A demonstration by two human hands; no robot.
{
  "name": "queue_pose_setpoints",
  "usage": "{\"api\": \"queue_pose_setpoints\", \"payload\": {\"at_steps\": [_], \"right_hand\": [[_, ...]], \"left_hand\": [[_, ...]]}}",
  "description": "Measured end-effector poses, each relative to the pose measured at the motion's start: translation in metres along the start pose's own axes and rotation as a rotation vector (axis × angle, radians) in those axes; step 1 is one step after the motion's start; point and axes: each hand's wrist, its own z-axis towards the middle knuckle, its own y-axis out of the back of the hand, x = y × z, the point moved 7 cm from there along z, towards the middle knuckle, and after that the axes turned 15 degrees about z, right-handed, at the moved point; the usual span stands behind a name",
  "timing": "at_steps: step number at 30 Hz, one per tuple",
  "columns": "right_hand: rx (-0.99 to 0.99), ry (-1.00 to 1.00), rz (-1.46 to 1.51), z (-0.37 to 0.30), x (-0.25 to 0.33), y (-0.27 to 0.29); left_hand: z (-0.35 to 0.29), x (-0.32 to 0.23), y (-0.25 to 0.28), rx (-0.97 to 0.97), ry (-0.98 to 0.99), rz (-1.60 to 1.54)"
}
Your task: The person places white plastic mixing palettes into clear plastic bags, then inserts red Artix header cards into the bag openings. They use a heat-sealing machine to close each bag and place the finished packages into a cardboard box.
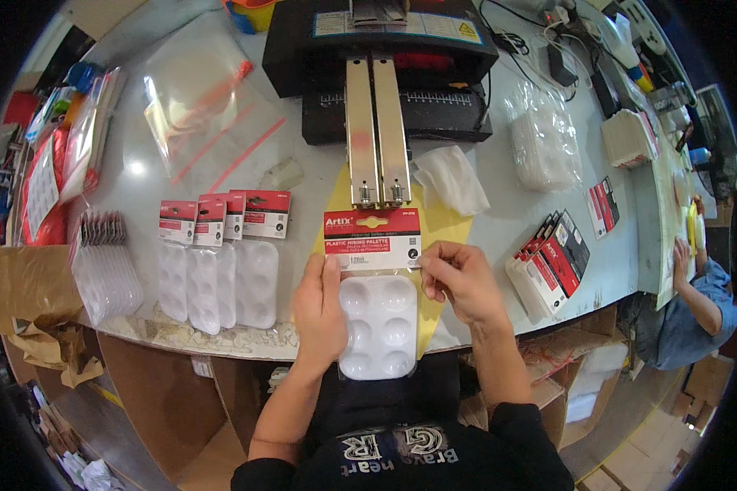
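In front of me is a white plastic mixing palette (377, 326) with six round wells, in a clear bag under a red and white header card (371, 240). My left hand (320, 315) grips the card's lower left edge and the palette's left side, thumb on top. At the card's lower right corner, my right hand (464, 282) is closed in a pinch; the fingertips partly hide the corner. Just beyond the card's top edge stand the two metal arms (377, 131) of a black machine (385, 49), which looks like a double stapler.
Several carded palettes (229, 282) lie at left, beside a stack of bagged palettes (106, 266). Clear bags (196, 90) lie far left. Header cards (551, 263) and more bagged palettes (542, 139) are at right. Another person's arm (700, 295) shows at far right.
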Motion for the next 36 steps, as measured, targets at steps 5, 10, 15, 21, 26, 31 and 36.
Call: {"api": "queue_pose_setpoints", "payload": {"at_steps": [5, 10, 15, 21, 26, 31, 36], "right_hand": [[-0.055, 0.129, 0.152, 0.039, 0.001, 0.001], [-0.076, 0.128, 0.153, 0.051, -0.004, 0.006], [-0.039, 0.263, -0.161, 0.033, 0.021, 0.001], [-0.692, 0.646, -1.521, -0.082, 0.120, 0.102], [-0.522, 0.502, -1.232, -0.085, 0.092, 0.178], [-0.579, 0.423, -1.119, -0.081, 0.104, 0.182], [-0.807, 0.476, -1.436, -0.099, 0.106, 0.116]], "left_hand": [[0.041, 0.002, -0.008, -0.087, -0.094, 0.021], [0.055, 0.017, -0.015, -0.040, -0.004, -0.028], [0.051, 0.021, -0.010, -0.039, -0.043, 0.038], [0.047, 0.033, 0.134, -0.368, 0.248, 0.617], [0.019, 0.015, 0.073, -0.323, -0.196, 0.822], [0.007, 0.013, -0.004, -0.095, -0.231, 0.533], [0.002, 0.001, 0.002, 0.124, 0.004, -0.268]]}}
